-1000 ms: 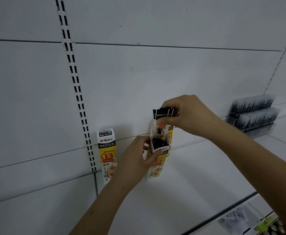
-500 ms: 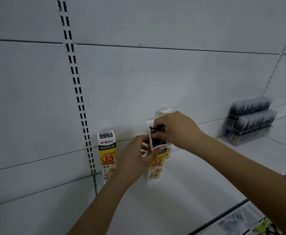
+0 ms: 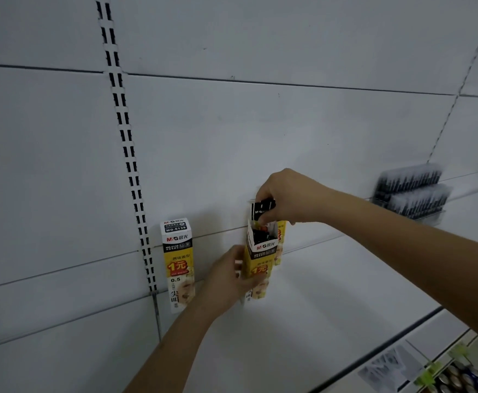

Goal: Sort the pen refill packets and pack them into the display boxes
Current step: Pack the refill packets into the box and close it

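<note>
- Right hand (image 3: 291, 198) now a little higher than half a second ago, when pressed low over the mouth of the open display box (image 3: 260, 259); a second ago, higher again, with the packets well clear of the opening.
- Fingers (image 3: 269, 215) of that hand curled and pinching the black tops of a bunch of pen refill packets (image 3: 264, 208); lower ends of the bunch down inside the box, tops standing proud of the torn white rim.
- Left hand (image 3: 232, 279) unmoved over the three pictures: wrapped round the left side of the yellow box, thumb across the front, steadying it upright on the shelf (image 3: 331, 293).
- Reads as a push down followed by a small lift, probably a jiggle to settle the packets among the dark ones already inside; not certain whether going in or coming back out.
- Packets not yet seated: more downward travel needed before release.
- Closed display box (image 3: 176, 262) standing untouched to the left, just beside the slotted upright (image 3: 130, 154); another yellow box (image 3: 281, 242) partly hidden behind the open one.
- Tray of dark pens (image 3: 410, 197) far to the right against the back panel, blurred, no part in this step.
- Risk as judged: thin card mouth apt to buckle, or packets to snag on the flap, under a skewed push.
</note>
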Demonstrator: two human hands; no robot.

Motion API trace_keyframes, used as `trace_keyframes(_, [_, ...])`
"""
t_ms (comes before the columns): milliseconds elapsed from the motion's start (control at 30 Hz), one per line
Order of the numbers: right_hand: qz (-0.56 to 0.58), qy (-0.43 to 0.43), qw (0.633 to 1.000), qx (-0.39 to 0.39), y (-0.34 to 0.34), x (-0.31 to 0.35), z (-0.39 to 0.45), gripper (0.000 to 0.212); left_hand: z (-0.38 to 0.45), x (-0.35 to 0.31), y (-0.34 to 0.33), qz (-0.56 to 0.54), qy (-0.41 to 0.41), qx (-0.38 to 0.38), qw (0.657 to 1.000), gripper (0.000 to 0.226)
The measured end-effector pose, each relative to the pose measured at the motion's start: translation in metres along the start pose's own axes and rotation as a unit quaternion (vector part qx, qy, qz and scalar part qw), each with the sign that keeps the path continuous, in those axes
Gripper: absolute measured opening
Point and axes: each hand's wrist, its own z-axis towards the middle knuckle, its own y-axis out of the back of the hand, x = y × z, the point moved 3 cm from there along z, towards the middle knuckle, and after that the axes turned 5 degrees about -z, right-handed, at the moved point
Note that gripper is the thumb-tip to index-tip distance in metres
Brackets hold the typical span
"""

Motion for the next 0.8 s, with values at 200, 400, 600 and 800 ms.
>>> trace_keyframes(200, [-0.041, 0.007, 0.999, 0.003, -0.012, 0.003, 0.0, 0.019, 0.007, 0.033, -0.007, -0.025, 0.007, 0.0, 1.0, 0.04])
trace_keyframes(400, [0.032, -0.003, 0.998, 0.051, -0.027, -0.001, 0.013, 0.013, 0.01, 0.051, -0.018, -0.12, 0.034, 0.005, 0.992, 0.041])
trace_keyframes(600, [0.04, 0.007, 0.992, 0.116, -0.017, -0.008, 0.015, 0.011, 0.007, 0.053, -0.022, -0.149, 0.036, 0.031, 0.988, 0.044])
trace_keyframes(800, [-0.011, 0.007, 0.996, 0.092, -0.023, 0.0, 0.02, 0.015, 0.011, 0.055, -0.021, -0.144, 0.027, 0.027, 0.989, 0.043])
